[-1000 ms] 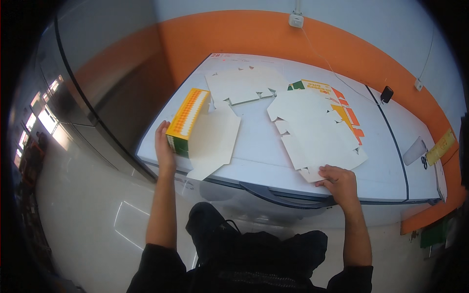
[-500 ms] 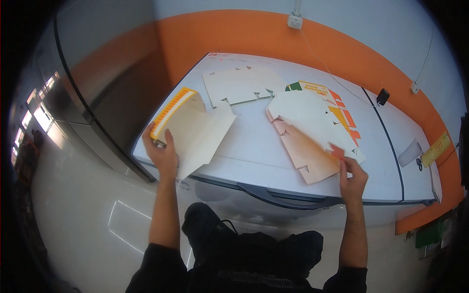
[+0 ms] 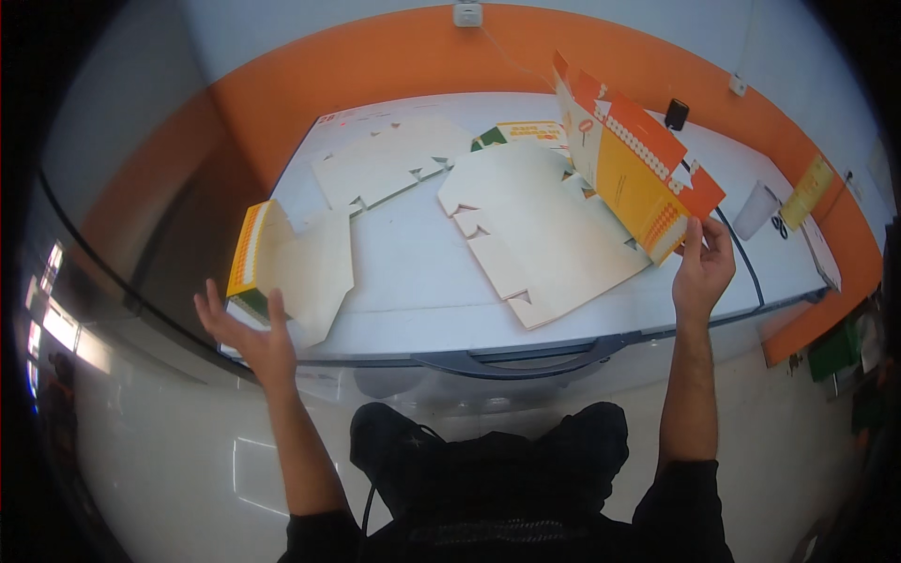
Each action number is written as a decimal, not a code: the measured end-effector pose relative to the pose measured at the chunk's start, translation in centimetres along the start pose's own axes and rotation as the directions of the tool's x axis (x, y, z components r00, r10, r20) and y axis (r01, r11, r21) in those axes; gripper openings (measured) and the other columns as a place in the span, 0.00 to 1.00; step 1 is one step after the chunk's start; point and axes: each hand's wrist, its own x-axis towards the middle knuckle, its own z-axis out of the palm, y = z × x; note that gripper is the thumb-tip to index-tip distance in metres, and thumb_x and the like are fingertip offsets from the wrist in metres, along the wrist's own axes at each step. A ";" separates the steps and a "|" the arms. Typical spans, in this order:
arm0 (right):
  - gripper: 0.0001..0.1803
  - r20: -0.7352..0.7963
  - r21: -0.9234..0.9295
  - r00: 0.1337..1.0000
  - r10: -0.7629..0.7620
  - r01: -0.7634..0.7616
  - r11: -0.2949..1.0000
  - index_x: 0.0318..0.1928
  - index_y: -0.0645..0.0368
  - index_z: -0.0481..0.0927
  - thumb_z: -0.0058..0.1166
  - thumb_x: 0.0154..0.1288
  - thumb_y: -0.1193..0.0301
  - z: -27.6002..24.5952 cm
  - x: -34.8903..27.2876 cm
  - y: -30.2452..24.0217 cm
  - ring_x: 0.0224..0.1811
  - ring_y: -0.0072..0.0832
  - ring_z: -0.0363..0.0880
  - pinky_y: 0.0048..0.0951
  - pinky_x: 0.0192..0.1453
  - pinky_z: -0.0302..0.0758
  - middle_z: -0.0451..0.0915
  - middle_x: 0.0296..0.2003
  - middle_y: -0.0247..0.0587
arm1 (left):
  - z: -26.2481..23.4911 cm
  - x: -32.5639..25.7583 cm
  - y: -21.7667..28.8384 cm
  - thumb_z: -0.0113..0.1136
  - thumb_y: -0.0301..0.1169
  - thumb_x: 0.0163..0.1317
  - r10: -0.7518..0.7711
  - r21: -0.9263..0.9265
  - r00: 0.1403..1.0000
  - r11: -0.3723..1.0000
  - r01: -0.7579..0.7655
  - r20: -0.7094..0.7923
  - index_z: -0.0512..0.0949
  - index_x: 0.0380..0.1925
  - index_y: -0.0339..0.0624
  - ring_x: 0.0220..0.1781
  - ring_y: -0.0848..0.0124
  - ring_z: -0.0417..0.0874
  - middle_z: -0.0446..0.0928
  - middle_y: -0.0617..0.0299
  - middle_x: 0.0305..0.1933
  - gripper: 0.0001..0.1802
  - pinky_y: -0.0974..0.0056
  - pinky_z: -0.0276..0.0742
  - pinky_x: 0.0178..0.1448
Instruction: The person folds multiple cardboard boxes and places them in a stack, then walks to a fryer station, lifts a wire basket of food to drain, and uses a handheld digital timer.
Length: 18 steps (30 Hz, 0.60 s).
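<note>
1. My right hand pinches the orange carton blank, lifted at right.
2. My left hand is open and empty, near the folded carton on the worktop.
3. Pale flat blanks lie between; a white cup stands far right.

- I see two hands: my left hand and my right hand.
- I count five flat cardboard box sheets: one lifted orange sheet, one big pale sheet, one pale sheet behind, one folded sheet, one printed sheet.
- One white cup.
</note>
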 end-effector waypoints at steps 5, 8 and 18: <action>0.13 -0.134 0.069 0.978 0.160 -0.151 0.986 0.50 0.67 0.72 0.50 0.78 0.68 -0.4 4.0 2.1 0.40 0.23 0.81 0.24 0.42 0.79 0.81 0.40 0.46 | -0.8 -2.1 3.6 0.66 0.37 0.62 0.302 -0.116 0.949 0.943 -0.311 -0.089 0.57 0.73 0.44 0.82 0.49 0.44 0.47 0.44 0.78 0.42 0.43 0.45 0.80; 0.14 -0.253 0.071 0.967 -0.001 0.020 0.997 0.52 0.65 0.67 0.48 0.79 0.67 -2.5 8.1 4.1 0.43 0.26 0.82 0.27 0.48 0.81 0.80 0.44 0.48 | 0.1 -6.6 7.5 0.70 0.33 0.56 0.514 -0.489 0.853 0.768 -0.413 0.087 0.65 0.68 0.43 0.77 0.43 0.56 0.52 0.43 0.77 0.39 0.42 0.53 0.77; 0.09 -0.042 -0.131 0.886 -0.461 0.453 0.882 0.51 0.65 0.73 0.48 0.78 0.72 -3.0 5.9 -3.7 0.43 0.23 0.81 0.23 0.46 0.79 0.81 0.42 0.44 | 2.1 -9.1 16.0 0.74 0.35 0.53 0.662 -0.726 0.614 0.658 -0.200 0.431 0.78 0.58 0.49 0.76 0.39 0.58 0.62 0.45 0.73 0.30 0.41 0.55 0.75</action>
